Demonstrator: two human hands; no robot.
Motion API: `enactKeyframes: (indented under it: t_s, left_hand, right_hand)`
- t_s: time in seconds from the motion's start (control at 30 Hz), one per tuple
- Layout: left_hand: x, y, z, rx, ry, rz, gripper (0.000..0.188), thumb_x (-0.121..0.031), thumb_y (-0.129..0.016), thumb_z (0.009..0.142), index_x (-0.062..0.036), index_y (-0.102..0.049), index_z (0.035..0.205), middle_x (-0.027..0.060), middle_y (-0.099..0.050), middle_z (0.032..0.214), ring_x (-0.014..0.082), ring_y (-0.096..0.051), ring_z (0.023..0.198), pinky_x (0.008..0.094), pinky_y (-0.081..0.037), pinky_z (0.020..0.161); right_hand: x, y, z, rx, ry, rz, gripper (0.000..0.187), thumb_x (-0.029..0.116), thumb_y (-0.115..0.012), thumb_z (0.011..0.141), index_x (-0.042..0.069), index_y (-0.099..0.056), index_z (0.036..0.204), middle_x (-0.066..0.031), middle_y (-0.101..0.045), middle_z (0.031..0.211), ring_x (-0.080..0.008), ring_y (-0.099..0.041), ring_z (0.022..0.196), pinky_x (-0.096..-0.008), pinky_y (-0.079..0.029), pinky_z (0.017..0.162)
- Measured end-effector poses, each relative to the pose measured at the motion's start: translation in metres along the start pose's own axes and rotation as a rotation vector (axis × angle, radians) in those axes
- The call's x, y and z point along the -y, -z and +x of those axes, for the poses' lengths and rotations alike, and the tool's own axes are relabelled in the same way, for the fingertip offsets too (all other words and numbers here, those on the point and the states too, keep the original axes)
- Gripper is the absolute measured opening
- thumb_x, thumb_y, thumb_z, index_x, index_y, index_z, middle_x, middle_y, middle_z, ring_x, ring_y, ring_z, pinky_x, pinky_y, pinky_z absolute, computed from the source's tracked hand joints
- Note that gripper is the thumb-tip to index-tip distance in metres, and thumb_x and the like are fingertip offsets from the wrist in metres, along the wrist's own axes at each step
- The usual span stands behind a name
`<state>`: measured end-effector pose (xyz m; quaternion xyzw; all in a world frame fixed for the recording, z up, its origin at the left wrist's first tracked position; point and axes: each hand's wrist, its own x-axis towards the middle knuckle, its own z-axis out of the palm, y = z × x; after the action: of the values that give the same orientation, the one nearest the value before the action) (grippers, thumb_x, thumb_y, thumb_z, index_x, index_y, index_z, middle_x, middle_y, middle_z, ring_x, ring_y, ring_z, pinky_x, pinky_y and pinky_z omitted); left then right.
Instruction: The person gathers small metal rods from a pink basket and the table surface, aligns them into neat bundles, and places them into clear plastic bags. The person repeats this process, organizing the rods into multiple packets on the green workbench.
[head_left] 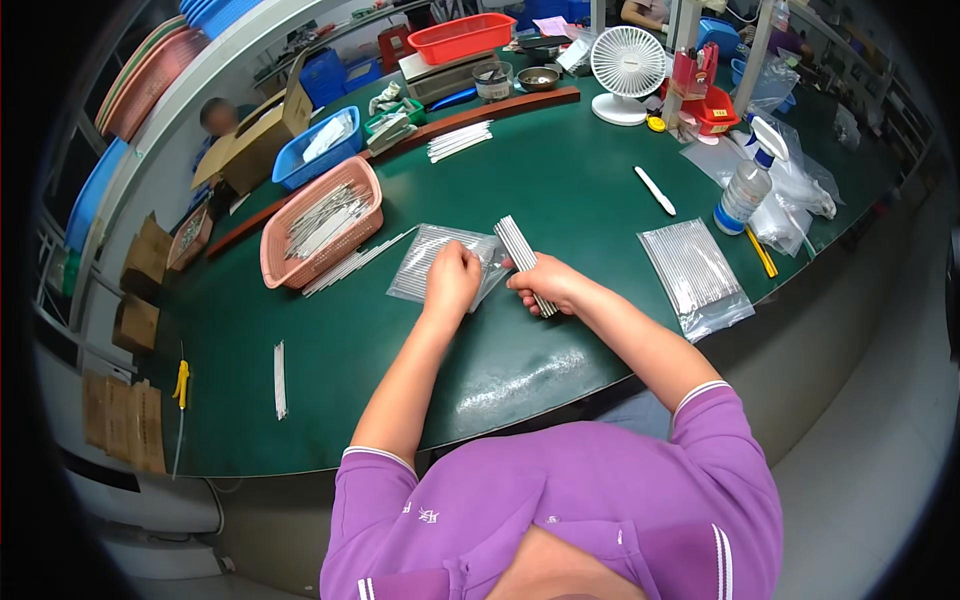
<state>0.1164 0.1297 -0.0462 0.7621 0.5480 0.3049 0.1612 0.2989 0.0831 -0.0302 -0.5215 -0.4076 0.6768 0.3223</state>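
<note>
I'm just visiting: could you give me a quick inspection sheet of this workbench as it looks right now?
Surface: green table.
Job's things: bundle of thin rods; clear bag.
Clutter: pink basket, filled bag, spray bottle, white fan.
Grips: left hand closed on the clear bag; right hand holds the bundle.
Cables: nothing seen.
Surroundings: cardboard boxes, blue and red bins, other people at the far edge.

bright even overhead light, glare on the green table (520, 385), fisheye-bent dark edges.
</note>
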Motion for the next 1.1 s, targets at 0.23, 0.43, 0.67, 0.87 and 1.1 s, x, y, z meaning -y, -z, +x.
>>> enactKeyframes:
  t_s: [0.23, 0.43, 0.67, 0.87, 1.1]
  left_hand:
    - [-0.026, 0.009, -0.026, 0.202, 0.055, 0.219, 0.032, -0.01, -0.061, 0.08, 0.0004, -0.057, 0.11, 0.0275, -0.064, 0.105, 0.0422, -0.063, 0.101, 0.0493, -0.049, 0.087]
    - [-0.012, 0.025, -0.018, -0.036, -0.003, 0.115, 0.022, -0.012, -0.056, 0.086, 0.0009, -0.058, 0.103, 0.0259, -0.067, 0.094, 0.0427, -0.065, 0.089, 0.0499, -0.052, 0.081]
    - [-0.027, 0.024, -0.028, -0.086, -0.05, 0.115, 0.021, -0.017, -0.057, 0.09, -0.0035, -0.058, 0.107, 0.0223, -0.068, 0.09, 0.0419, -0.066, 0.083, 0.051, -0.052, 0.076]
    - [-0.028, 0.01, -0.042, -0.179, -0.281, 0.08, 0.029, -0.011, -0.057, 0.09, -0.008, -0.054, 0.119, 0.016, -0.07, 0.095, 0.0361, -0.068, 0.08, 0.0451, -0.054, 0.067]
    - [-0.014, 0.023, -0.042, -0.269, -0.295, -0.038, 0.032, -0.009, -0.057, 0.088, -0.0081, -0.054, 0.121, 0.0167, -0.07, 0.097, 0.0359, -0.068, 0.084, 0.0457, -0.054, 0.07]
  right_hand:
    - [-0.002, -0.005, 0.001, 0.124, -0.027, 0.107, 0.055, 0.005, -0.059, 0.087, 0.008, -0.042, 0.139, 0.0031, -0.047, 0.062, -0.0073, -0.048, 0.05, -0.0257, -0.046, 0.044]
    - [0.0, -0.006, -0.013, 0.126, -0.051, -0.23, 0.058, 0.006, -0.063, 0.083, 0.01, -0.045, 0.138, 0.0005, -0.052, 0.065, -0.0097, -0.052, 0.051, -0.0268, -0.047, 0.043]
    - [0.026, -0.016, -0.034, 0.058, -0.028, -0.832, 0.056, 0.005, -0.064, 0.079, 0.01, -0.05, 0.134, -0.0077, -0.064, 0.072, -0.0152, -0.061, 0.054, -0.032, -0.052, 0.046]
    - [0.045, -0.019, 0.021, 0.056, -0.069, -0.827, 0.021, 0.007, -0.067, 0.077, -0.004, -0.062, 0.094, -0.0096, -0.063, 0.065, -0.0168, -0.06, 0.051, -0.0331, -0.05, 0.043]
    - [0.035, -0.038, 0.061, 0.114, 0.2, -0.786, 0.036, 0.008, -0.065, 0.08, -0.003, -0.064, 0.114, -0.0139, -0.069, 0.085, -0.0165, -0.064, 0.07, -0.0318, -0.051, 0.059]
